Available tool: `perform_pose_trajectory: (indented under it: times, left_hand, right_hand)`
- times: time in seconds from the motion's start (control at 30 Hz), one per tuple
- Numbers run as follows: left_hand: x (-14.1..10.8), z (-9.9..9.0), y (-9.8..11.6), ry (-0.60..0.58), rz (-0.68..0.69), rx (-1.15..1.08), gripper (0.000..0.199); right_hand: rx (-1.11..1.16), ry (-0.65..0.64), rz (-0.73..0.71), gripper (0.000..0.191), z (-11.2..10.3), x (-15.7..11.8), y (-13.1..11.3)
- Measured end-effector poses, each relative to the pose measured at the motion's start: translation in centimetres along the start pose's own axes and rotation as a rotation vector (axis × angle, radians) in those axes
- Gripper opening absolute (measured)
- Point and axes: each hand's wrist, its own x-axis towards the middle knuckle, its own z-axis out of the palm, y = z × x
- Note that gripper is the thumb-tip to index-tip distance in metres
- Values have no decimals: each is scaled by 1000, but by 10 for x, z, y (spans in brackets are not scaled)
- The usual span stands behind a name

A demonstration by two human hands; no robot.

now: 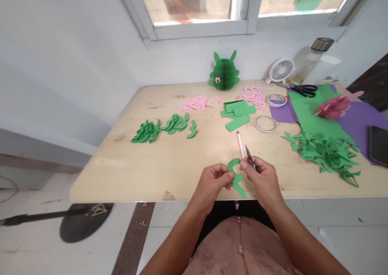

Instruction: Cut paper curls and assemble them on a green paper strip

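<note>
Close to the table's front edge, my left hand [216, 182] pinches a curvy green paper cutout [238, 182] between thumb and fingers. My right hand [262, 180] is closed around small scissors [249, 156], their dark blades pointing up and away from me. Its thumb and forefinger meet the upper end of the cutout. The scissors' handles are mostly hidden by my fingers. Just beyond my hands lies a white pen [240, 143] with a dark tip. To the left, a similar green wavy cutout [192, 129] lies beside piles of green cutouts [147, 131].
Green strips [239, 113], pink cutouts [195, 103] and tape rolls [265, 124] lie farther back. Green scraps [329, 154], black-handled scissors [304, 90] and a phone [378, 145] are at right. Against the wall stand a green paper figure [224, 73], a fan [281, 70] and a bottle [312, 61].
</note>
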Motion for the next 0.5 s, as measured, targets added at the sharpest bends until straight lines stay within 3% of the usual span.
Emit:
perform_pose_trajectory:
  times: [0.5]
  left_hand:
    - [-2,-2,-1,-48,-29,16,19]
  right_hand:
    - [13,-11,21,22,0,-1,1]
